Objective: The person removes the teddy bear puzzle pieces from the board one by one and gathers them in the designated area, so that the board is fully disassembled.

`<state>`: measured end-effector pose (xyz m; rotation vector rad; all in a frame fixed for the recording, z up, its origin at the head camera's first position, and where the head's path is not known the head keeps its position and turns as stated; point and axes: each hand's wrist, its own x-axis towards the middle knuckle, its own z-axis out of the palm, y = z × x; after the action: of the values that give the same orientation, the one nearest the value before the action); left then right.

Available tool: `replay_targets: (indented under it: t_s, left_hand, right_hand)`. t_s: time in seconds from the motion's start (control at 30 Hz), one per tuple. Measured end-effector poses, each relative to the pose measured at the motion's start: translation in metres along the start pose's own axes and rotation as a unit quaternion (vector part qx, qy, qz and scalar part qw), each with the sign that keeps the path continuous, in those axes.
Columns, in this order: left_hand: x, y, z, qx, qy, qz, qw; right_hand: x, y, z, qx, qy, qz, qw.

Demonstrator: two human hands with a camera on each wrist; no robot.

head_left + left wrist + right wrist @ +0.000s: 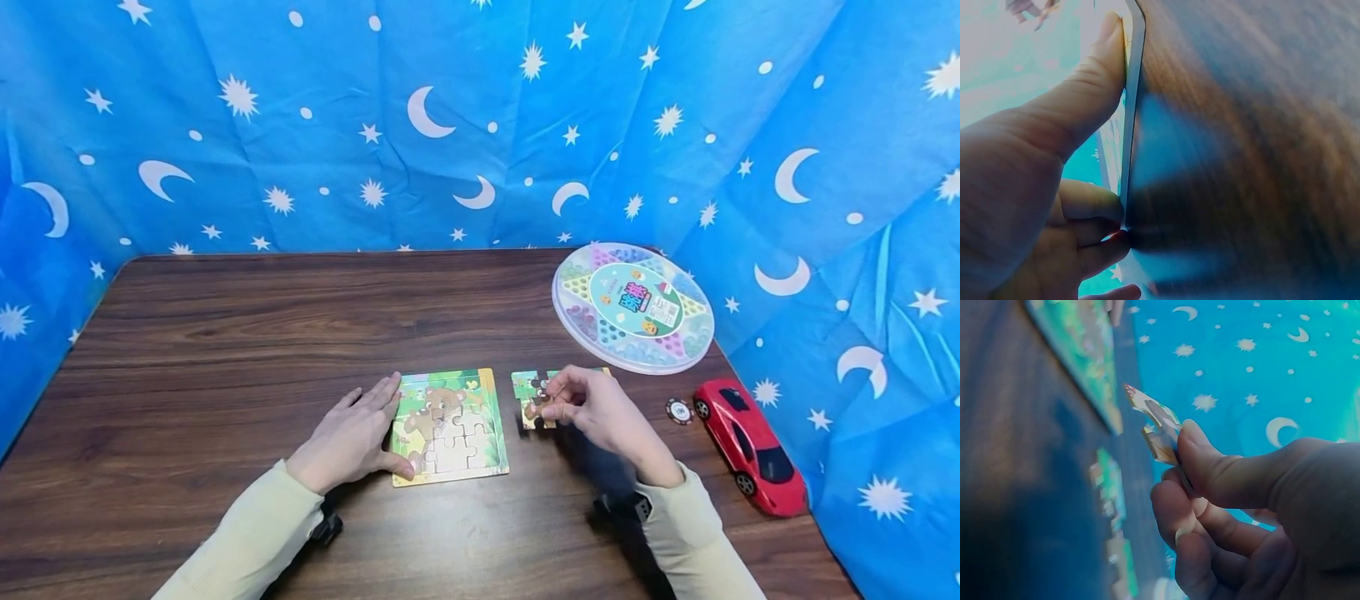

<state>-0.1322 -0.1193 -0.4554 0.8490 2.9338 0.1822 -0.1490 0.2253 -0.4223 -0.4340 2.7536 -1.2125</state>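
Observation:
A square jigsaw puzzle board [450, 477] with a brown bear picture lies flat on the table, with pale bare space in its lower middle. My left hand [351, 440] rests along its left side, fingers near the upper corner and thumb on the lower rim. The left wrist view shows that thumb [1094, 75] lying on the board's edge. Over loose pieces right of the board, my right hand [606, 417] pinches a jigsaw piece [1159, 425] between thumb and fingers, held up off the table. Some loose jigsaw pieces [523, 383] are partly hidden beneath this hand.
A round, clear-lidded Chinese checkers set [637, 302] lies at the back right. In front of it are a black-and-white poker chip [679, 411] and a red toy car [752, 446] near the table's right edge. Blue star-and-moon cloth [465, 150] surrounds the table.

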Motion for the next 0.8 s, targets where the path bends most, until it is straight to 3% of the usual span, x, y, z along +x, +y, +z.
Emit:
replay_targets:
  t_s: [0.27, 0.6, 0.8]
  left_hand:
    - [0.0, 0.001, -0.002, 0.004, 0.013, 0.004, 0.9999]
    - [-0.001, 0.002, -0.004, -0.001, 0.017, 0.006, 0.9998]
    - [-0.002, 0.002, -0.004, -0.003, 0.014, 0.001, 0.9999]
  right_hand:
    - [-0.003, 0.02, 0.009, 0.029, -0.019, -0.009, 0.9993]
    - [-0.003, 0.022, 0.02, -0.03, -0.004, 0.002, 0.9995]
    - [-0.001, 0.023, 0.023, -0.036, 0.003, 0.023, 0.9991]
